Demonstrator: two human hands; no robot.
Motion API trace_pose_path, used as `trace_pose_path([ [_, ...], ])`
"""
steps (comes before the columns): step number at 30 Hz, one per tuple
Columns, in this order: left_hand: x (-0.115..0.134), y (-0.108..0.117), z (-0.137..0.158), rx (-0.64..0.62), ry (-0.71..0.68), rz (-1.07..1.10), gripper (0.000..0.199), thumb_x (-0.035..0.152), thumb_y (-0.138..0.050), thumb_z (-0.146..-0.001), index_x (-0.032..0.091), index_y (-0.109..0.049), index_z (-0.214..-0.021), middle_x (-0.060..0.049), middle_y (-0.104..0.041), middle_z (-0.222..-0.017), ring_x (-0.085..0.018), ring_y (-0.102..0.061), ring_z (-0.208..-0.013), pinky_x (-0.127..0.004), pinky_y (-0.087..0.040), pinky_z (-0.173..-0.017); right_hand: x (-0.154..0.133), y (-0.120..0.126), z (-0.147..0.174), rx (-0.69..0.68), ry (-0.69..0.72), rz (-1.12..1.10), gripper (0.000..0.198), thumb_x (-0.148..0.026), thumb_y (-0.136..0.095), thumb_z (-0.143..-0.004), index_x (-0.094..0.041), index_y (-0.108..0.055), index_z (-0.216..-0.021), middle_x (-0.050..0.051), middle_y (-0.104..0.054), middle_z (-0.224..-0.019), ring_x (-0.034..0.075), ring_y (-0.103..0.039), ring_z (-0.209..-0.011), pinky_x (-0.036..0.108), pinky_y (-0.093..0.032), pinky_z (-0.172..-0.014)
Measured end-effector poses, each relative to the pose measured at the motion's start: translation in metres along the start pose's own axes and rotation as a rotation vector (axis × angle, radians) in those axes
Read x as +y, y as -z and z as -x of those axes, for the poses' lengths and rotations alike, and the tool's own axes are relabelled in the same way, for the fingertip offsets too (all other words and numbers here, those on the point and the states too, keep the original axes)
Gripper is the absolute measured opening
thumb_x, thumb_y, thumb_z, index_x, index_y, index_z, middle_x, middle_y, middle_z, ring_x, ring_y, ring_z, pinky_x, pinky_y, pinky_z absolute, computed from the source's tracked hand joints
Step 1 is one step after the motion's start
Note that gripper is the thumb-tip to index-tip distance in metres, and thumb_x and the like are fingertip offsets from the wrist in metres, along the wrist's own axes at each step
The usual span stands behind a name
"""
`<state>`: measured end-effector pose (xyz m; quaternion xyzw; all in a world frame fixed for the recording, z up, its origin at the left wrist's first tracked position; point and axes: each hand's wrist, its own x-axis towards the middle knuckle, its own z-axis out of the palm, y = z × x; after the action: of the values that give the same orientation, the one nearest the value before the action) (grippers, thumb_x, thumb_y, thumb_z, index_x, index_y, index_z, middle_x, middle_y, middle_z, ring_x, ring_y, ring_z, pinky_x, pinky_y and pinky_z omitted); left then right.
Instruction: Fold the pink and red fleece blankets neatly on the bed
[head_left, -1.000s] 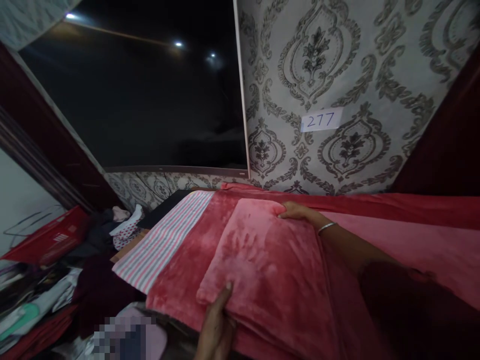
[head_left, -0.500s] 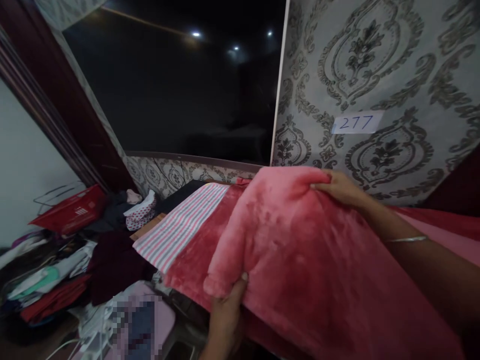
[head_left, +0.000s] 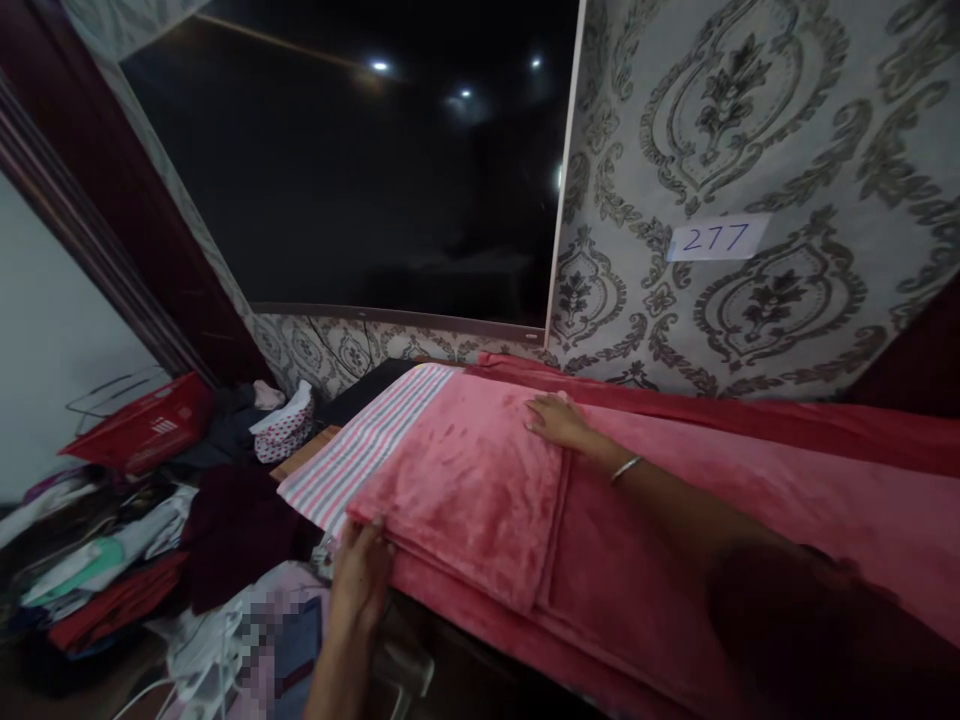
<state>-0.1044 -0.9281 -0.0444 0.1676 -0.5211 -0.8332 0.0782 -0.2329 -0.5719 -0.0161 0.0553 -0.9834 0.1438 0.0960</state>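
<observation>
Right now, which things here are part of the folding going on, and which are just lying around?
In hand:
- pink fleece blanket, folded flap held flat
- left hand at its near corner
- right hand on its far edge
- striped cloth beneath it

Lying about:
- red basket
- clothes heap
- dotted white cloth
- paper label 277

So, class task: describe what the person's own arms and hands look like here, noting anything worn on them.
Both hands are bare, with no gloves. The right hand has a thin silver bangle at the wrist, and a dark sleeve covers the upper arm. The left hand and forearm show no sleeve or jewellery.
</observation>
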Motion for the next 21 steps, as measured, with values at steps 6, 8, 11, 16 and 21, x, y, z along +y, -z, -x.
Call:
trace_pose_path([
  [6, -0.006, -0.013, 0.031, -0.057, -0.739, -0.772, 0.070, 0.043, -0.059, -0.091, 0.027, -0.035, -0.155, -0.009, -0.030, -0.167, -0.029, -0.028, -0.154, -0.048, -0.028, -0.125, 0.042, 0.003, 0.034, 0.011, -0.011, -0.029, 0.053, -0.027, -0.050, -0.094, -0.013, -0.056, -0.145, 0.015, -0.054, -0.150, 0.028, -0.045, -0.143, 0.044, -0.034, -0.119],
  [8, -0.014, -0.033, 0.044, -0.345, -0.840, -0.938, 0.059, 0.042, -0.054, -0.094, 0.025, -0.046, -0.150, -0.010, -0.041, -0.161, -0.029, -0.033, -0.152, -0.049, -0.026, -0.126, 0.054, 0.007, 0.050, 0.022, -0.036, -0.040, 0.056, -0.025, -0.047, -0.094, -0.015, -0.052, -0.149, 0.013, -0.055, -0.150, 0.026, -0.049, -0.139, 0.042, -0.037, -0.118],
  [11, -0.025, -0.067, 0.057, -0.660, -0.822, -1.053, 0.055, 0.039, -0.051, -0.096, 0.022, -0.051, -0.148, -0.012, -0.047, -0.157, -0.030, -0.037, -0.149, -0.052, -0.027, -0.124, 0.068, 0.010, 0.082, 0.033, -0.091, -0.031, 0.058, -0.028, -0.049, -0.094, -0.012, -0.051, -0.149, 0.016, -0.052, -0.151, 0.028, -0.049, -0.140, 0.042, -0.035, -0.119],
  [16, -0.038, -0.113, 0.062, -0.877, -0.774, -1.426, 0.058, 0.036, -0.050, -0.096, 0.023, -0.046, -0.153, -0.010, -0.033, -0.166, -0.036, -0.018, -0.156, -0.068, -0.012, -0.123, 0.081, 0.014, 0.146, 0.021, -0.124, 0.067, 0.059, -0.037, -0.053, -0.096, -0.014, -0.052, -0.149, 0.019, -0.044, -0.157, 0.032, -0.040, -0.146, 0.049, -0.029, -0.121],
  [21, -0.052, -0.125, 0.065, -0.862, -0.747, -1.767, 0.062, 0.040, -0.048, -0.097, 0.028, -0.038, -0.157, -0.006, -0.024, -0.168, -0.036, -0.013, -0.157, -0.068, -0.011, -0.122, 0.088, 0.021, 0.194, -0.011, -0.219, 0.145, 0.055, -0.040, -0.043, -0.101, -0.021, -0.047, -0.153, 0.017, -0.037, -0.161, 0.034, -0.034, -0.149, 0.057, -0.033, -0.116],
])
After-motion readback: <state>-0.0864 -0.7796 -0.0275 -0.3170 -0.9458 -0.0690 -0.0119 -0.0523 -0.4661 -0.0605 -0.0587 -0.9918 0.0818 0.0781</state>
